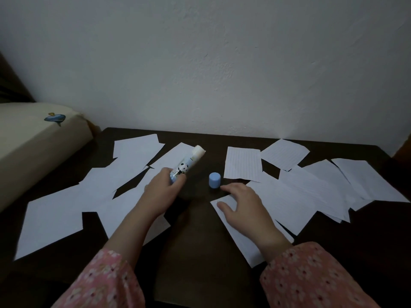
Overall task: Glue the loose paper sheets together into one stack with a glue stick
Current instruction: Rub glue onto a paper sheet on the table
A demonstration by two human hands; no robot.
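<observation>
Head view: your left hand (163, 188) grips uncapped glue stick (186, 164), tip up, centre of table (195, 241). Blue cap (214, 180) stands just beside. Right hand (241, 204) spread flat on near sheet (242, 236). Gluing looks about to start; next, rub tip across that sheet.

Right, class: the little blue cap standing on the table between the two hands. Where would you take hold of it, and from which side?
Pinch the blue cap across its round side wall, coming straight down from above. It stands upright on the dark table, alone on bare wood, so both sides are free. The open right hand lies nearest; the left hand holds the glue stick.
</observation>
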